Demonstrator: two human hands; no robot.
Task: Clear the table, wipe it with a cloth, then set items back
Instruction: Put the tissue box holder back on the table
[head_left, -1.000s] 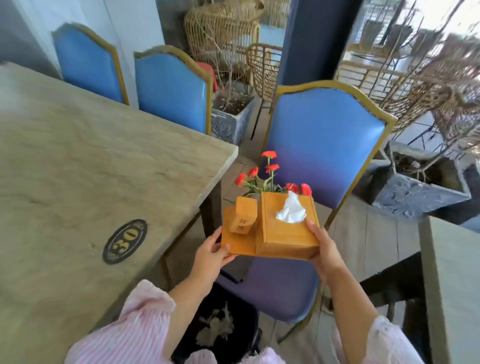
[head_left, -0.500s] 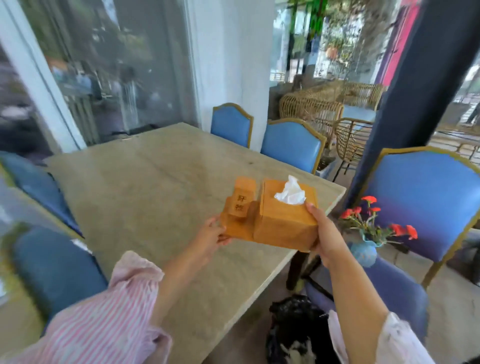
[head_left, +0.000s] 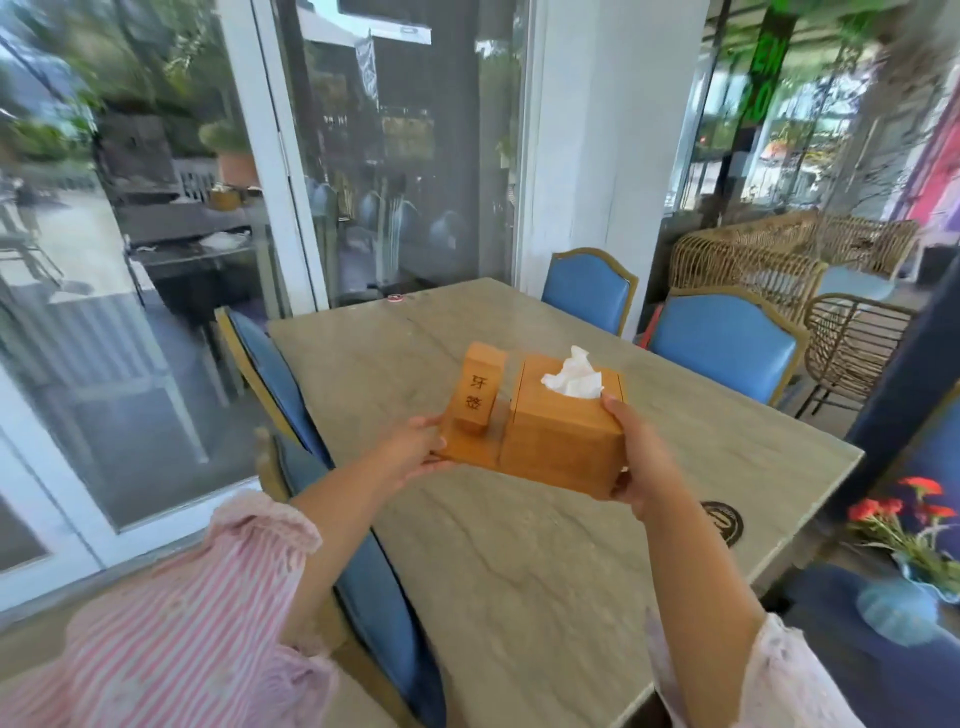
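Observation:
A wooden tissue box set (head_left: 558, 436) hangs in the air above the stone table (head_left: 519, 571). It is one flat base carrying a tissue box with white tissue (head_left: 574, 374) poking out and a small toothpick holder (head_left: 477, 387). My left hand (head_left: 413, 449) grips the base's left edge. My right hand (head_left: 641, 462) clasps the box's right side. A blue vase of red flowers (head_left: 904, 571) stands on a blue chair seat at the right, off the table.
Blue chairs with gold frames stand around the table: two at the far side (head_left: 722, 345), two along the left edge (head_left: 384, 597). A round number badge (head_left: 722, 519) marks the table near its right edge. Rattan chairs (head_left: 852, 338) crowd the back right. Glass doors (head_left: 156, 260) line the left.
Both hands carried the tissue box set from above the chair on the right to over the table. The view swung left; the flower vase stayed on the chair seat.

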